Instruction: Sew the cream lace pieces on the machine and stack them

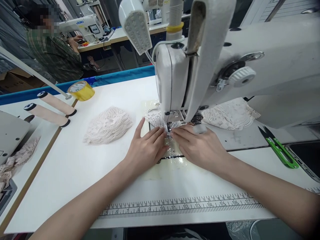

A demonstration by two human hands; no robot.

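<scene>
A small piece of white lace [156,117] lies under the presser foot [168,126] of a white sewing machine [175,73]. My left hand [147,146] rests flat to the left of the needle, fingertips on the near edge of the lace, one outer finger spread away. On the other side, my right hand [200,146] lies with outstretched fingers pressing the lace close to the foot. Both hands are open, and neither visibly grips the lace. The machine head partly covers the lace and the right fingers.
A lace stack [108,125] sits left, more lace [230,113] behind right. Green thread snips [278,146] lie near a dark-screened device [306,155]. Thread cones [50,115] and yellow tape [81,90] stand left. A ruler [175,206] marks the front edge. Another person [53,53] sits beyond.
</scene>
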